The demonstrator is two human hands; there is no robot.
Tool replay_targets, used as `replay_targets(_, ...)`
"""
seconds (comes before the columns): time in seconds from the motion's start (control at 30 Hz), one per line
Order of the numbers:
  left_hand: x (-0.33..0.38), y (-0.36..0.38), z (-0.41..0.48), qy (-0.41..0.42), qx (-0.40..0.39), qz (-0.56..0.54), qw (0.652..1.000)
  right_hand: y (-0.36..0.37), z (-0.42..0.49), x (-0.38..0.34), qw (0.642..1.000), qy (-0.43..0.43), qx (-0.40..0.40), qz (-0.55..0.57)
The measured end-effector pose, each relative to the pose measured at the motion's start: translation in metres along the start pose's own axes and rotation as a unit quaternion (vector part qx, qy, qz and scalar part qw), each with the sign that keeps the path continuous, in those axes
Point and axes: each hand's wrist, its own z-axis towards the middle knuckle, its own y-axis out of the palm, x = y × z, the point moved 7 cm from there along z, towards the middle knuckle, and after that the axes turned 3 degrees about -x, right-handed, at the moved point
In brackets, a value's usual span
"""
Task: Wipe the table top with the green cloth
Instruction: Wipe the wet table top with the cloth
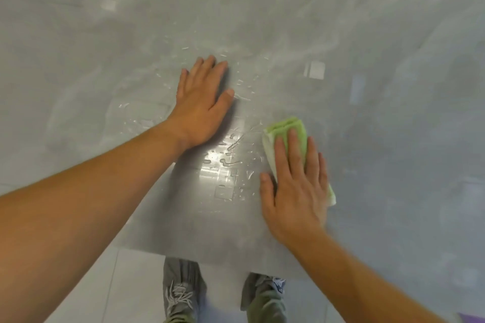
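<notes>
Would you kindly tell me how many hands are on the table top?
2: the left hand lies flat on the wet table near the middle; the right hand presses the cloth to its right.

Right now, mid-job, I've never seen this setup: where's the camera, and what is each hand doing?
No machine here: this is one picture from a camera worn on a person's head, looking down. The left hand lies flat, fingers straight, on the glossy grey table top. The right hand presses a folded green cloth onto it with straight fingers. Water droplets lie between the hands. Below the table's edge stand the person's grey laced shoes.
</notes>
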Motion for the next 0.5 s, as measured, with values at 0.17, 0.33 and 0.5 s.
replay_targets(0.17, -0.026, -0.003, -0.039, 0.003, 0.013, 0.114, 0.993, -0.015, 0.074, -0.014, 0.997, -0.08, -0.02, -0.01)
replay_targets(0.33, -0.042, 0.008, -0.042, 0.001, -0.016, 0.124, 0.992, -0.028, 0.15, -0.022, 0.999, 0.014, 0.031, 0.01)
replay_targets(0.5, -0.043, 0.005, -0.041, 0.005, -0.044, 0.087, 0.995, 0.009, 0.025, -0.058, 0.966, -0.249, -0.053, -0.055)
